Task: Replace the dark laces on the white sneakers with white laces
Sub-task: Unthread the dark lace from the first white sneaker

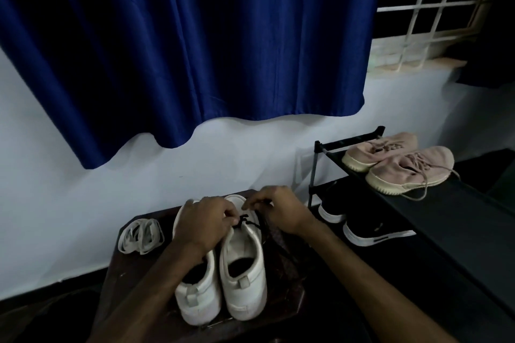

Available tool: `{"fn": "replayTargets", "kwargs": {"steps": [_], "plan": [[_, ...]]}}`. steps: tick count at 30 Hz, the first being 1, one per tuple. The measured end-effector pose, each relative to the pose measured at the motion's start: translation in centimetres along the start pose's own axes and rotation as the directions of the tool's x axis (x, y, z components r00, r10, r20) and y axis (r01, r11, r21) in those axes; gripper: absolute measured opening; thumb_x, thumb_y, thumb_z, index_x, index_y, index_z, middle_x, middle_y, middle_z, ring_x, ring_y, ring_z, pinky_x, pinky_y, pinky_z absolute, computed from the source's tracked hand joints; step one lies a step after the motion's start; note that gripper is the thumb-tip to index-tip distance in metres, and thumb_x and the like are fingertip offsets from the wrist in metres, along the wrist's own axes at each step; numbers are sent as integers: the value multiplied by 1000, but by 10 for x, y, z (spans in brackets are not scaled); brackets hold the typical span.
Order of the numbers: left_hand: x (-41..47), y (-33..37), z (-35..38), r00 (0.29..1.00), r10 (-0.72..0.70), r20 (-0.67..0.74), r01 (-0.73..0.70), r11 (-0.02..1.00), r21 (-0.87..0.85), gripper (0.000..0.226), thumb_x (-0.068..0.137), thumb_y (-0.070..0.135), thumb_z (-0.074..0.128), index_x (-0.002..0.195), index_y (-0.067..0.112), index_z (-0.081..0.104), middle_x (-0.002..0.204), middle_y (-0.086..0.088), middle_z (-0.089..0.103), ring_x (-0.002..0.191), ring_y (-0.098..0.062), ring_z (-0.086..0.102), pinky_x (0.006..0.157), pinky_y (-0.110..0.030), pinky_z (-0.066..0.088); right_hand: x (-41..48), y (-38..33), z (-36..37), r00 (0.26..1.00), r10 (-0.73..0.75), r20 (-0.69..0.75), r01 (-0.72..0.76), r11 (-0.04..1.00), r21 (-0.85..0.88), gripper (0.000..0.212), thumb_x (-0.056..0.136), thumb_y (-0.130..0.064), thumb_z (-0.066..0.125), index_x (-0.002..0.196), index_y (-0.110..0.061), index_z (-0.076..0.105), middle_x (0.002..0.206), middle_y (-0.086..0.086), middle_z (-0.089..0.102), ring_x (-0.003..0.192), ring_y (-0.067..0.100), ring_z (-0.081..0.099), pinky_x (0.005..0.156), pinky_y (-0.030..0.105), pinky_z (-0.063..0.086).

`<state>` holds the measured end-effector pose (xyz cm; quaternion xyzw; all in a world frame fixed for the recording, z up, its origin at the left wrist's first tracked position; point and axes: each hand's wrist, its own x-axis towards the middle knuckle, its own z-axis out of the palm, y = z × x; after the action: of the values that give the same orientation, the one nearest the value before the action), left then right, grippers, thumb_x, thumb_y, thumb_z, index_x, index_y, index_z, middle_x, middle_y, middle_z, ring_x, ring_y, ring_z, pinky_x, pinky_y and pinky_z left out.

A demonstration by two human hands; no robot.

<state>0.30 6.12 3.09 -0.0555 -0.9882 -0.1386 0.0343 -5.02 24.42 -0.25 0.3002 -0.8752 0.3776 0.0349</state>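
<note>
Left hand [204, 224]: rests over the left of the white sneakers [245, 267], fingers pinching the dark lace [245, 220].
Right hand [280, 210]: fingers curled, pinching the same lace just above.
Sneaker position: side by side on the tabletop [131, 287], heels toward the camera.
White laces [140, 235]: bundled on the tabletop, left of the sneakers.
</note>
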Motion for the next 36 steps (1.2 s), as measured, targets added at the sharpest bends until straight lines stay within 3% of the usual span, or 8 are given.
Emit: {"fn": "replayTargets", "kwargs": {"steps": [4,9,13,16,19,24,31,36], "plan": [[8,7,-7,997,62,55,-69,986,154,8,87,36,65,84,34,71,94,16,69,93,-5,62,87,-28,38,17,7,7,978,-51,204,72,993,-97,24,75,-6,74,94,-20,78,99,3,71,88,17,65,80,29,51],[12,6,1,994,63,86,-81,971,223,9,93,27,56,89,29,63,103,11,60,101,-11,59,86,-32,41,20,16,14,979,22,205,-10,998,-58,17,73,-12,80,87,-20,78,95,1,69,88,17,65,83,36,53],[1,-16,6,998,-56,11,54,994,90,10,97,29,52,93,27,61,104,9,54,101,-15,58,83,-34,45,24,14,14,964,65,258,-46,996,-76,16,74,-14,79,87,-23,76,93,-3,66,88,14,64,82,37,54],[-5,-29,8,972,-231,-31,223,960,-171,17,94,24,59,77,25,60,91,1,61,95,-23,62,82,-35,47,25,12,12,955,80,286,-59,995,-81,16,76,-10,77,87,-22,76,82,-15,59,87,10,62,83,33,53],[-6,-28,14,975,-218,-36,205,955,-213,15,92,26,61,80,31,55,98,-1,63,102,-26,60,88,-39,47,23,10,12,947,90,307,-52,990,-129,15,78,-16,77,90,-25,73,80,-18,53,87,6,57,80,30,50],[0,-8,0,999,17,-31,-16,1000,19,9,93,39,56,95,36,64,108,20,54,107,-6,49,108,-45,28,33,10,2,946,75,317,-11,980,-197,43,76,-23,79,115,-24,62,104,2,59,91,14,55,77,29,45],[9,12,-7,993,37,108,-68,952,299,12,93,38,57,94,34,69,104,13,65,109,-9,56,115,-49,12,33,5,2,937,-19,349,96,974,-203,27,76,-12,77,100,-21,73,99,3,64,89,15,60,79,35,51],[8,15,-5,979,52,198,-148,847,510,22,99,22,42,117,21,56,122,1,55,120,-19,49,115,-54,16,30,6,-5,929,35,369,64,965,-253,33,76,-22,78,108,-30,70,103,-2,60,95,13,58,82,32,49]]}}
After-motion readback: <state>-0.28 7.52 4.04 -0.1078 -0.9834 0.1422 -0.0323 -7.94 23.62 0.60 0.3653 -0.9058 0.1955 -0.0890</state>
